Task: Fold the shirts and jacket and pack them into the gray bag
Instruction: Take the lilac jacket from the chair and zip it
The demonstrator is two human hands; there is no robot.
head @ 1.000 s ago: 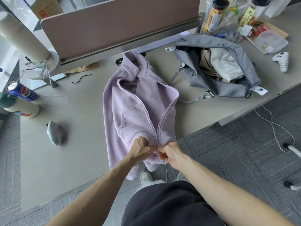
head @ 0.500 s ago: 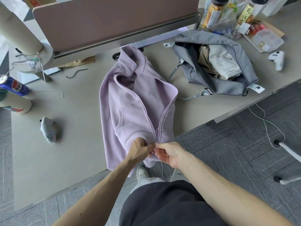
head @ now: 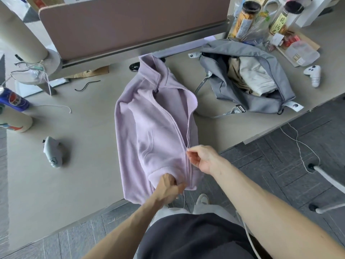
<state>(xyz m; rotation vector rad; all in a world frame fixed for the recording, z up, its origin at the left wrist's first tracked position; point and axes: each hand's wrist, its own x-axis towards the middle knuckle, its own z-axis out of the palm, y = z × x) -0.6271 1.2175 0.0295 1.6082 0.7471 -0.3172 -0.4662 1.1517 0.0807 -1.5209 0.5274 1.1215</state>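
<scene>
A lilac jacket [head: 155, 128] lies front-up on the table [head: 84, 146], collar toward the divider [head: 130, 25], hem hanging over the near edge. Its zip is joined along the lower part and open above, the right front panel folded back near the collar.

The left hand [head: 169, 187] is clamped on the hem at the bottom of the zip. The right hand [head: 203, 157] pinches the zip at the point where the two sides meet, thumb and forefinger together on what looks like the slider, though it is too small to make out.

The gray bag [head: 276, 71] sits on the table to the right of the jacket, near it but apart, its top unzipped and gaping. Inside lie folded clothes [head: 250, 75]: a pale gray-white piece on top and a beige one beside it toward the left.

Behind the bag stand two clear jars [head: 244, 21] with dark lids, holding yellowish contents, and to their right a clear plastic box [head: 302, 55]. A white controller [head: 313, 74] lies right of the bag; a second [head: 53, 154] lies left of the jacket.
</scene>
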